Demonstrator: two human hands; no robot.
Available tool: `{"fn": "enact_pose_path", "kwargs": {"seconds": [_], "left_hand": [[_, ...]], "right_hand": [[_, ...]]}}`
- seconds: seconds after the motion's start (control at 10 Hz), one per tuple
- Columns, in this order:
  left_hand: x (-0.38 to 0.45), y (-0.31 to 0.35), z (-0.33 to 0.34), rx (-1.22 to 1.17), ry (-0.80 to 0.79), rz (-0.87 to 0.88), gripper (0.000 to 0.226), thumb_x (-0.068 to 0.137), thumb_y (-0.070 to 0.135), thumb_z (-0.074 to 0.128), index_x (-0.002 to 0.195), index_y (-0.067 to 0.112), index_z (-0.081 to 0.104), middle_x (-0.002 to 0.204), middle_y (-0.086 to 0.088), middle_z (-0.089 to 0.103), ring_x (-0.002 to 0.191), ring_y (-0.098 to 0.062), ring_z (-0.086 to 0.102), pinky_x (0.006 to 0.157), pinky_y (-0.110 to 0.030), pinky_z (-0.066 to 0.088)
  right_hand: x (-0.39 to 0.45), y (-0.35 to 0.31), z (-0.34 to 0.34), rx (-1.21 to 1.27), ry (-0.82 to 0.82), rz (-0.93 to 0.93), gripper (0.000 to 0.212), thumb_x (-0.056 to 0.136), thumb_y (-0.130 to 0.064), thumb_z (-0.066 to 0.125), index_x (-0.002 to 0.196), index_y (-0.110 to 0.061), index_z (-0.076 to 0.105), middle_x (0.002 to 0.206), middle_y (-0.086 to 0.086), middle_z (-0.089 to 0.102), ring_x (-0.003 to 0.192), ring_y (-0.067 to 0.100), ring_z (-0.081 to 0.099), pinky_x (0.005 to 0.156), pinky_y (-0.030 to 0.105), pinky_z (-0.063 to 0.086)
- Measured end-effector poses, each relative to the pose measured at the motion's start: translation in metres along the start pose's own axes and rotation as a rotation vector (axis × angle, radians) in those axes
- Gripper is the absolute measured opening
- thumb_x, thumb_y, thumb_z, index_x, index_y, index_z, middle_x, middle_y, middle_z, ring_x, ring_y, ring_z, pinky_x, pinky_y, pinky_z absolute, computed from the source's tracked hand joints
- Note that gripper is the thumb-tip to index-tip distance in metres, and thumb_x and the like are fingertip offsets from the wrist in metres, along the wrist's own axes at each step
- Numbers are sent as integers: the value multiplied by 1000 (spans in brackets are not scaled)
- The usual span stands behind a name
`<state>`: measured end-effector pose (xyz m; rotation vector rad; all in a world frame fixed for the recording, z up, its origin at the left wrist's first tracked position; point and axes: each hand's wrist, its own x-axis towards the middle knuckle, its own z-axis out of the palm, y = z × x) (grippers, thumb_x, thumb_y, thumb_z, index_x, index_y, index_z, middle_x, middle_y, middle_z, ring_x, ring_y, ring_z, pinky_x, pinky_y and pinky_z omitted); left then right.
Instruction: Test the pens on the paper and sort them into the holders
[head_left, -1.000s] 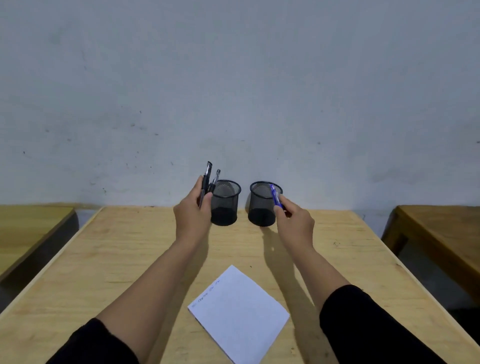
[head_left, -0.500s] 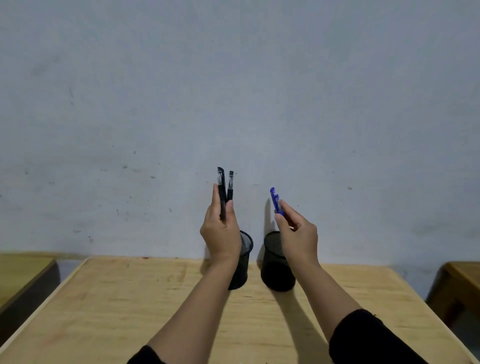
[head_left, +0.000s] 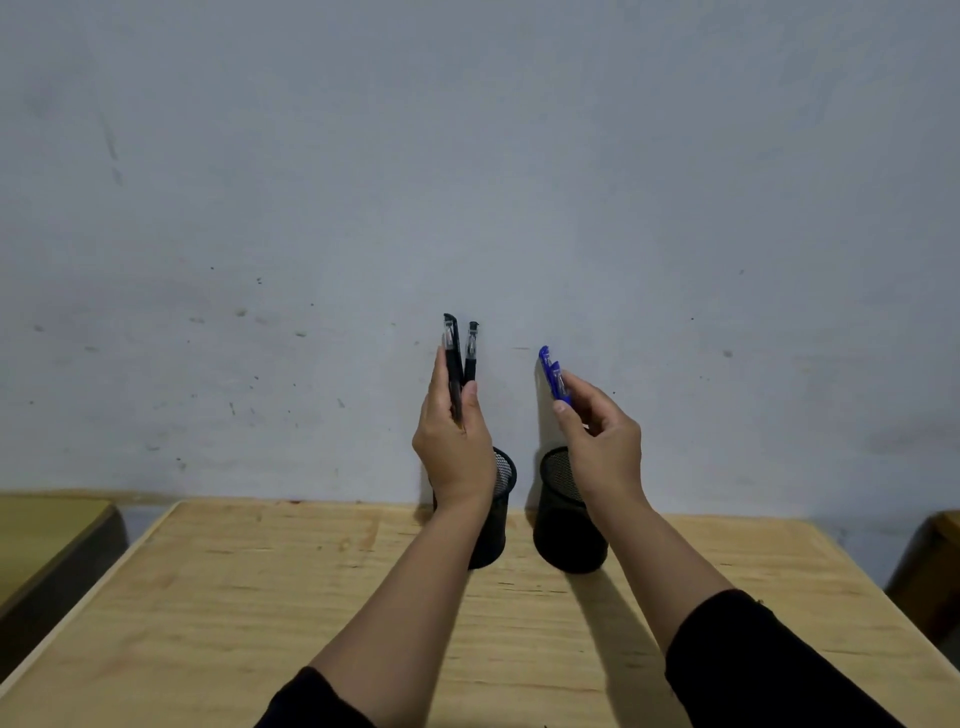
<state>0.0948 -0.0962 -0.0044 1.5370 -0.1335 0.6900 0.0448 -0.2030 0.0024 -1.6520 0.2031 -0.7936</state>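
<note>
Both hands raised: left hand (head_left: 453, 447) grips two black pens (head_left: 457, 364) upright above left holder (head_left: 496, 512); right hand (head_left: 602, 441) pinches blue pens (head_left: 553, 375), tilted left, above right holder (head_left: 566, 525).

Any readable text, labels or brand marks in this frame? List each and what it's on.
None readable.
Black pens in the left hand: no print can be made out on the barrels.
Blue pens in the right hand: pale marks on the barrel, too small and blurred to read.
Mesh holders, table and wall: no text or labels.
</note>
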Motion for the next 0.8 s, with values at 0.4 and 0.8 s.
{"fn": "enact_pose_path", "kwargs": {"seconds": [0.4, 0.8], "left_hand": [[-1, -1, -1, 66, -170, -114, 50, 96, 10, 40, 141, 23, 21, 128, -2, 51, 114, -3, 50, 88, -20, 38], [1, 12, -26, 161, -176, -49, 33, 94, 16, 47, 126, 16, 46, 116, 0, 53, 101, -6, 48, 81, -9, 30]], "right_hand": [[-4, 6, 0, -98, -22, 83, 32, 90, -9, 57, 119, -22, 62, 92, -12, 61, 83, -2, 56, 67, 10, 42], [-12, -6, -11, -401, -91, 117, 40, 87, -14, 63, 126, -12, 58, 117, 5, 66, 100, 12, 58, 88, 18, 40]]}}
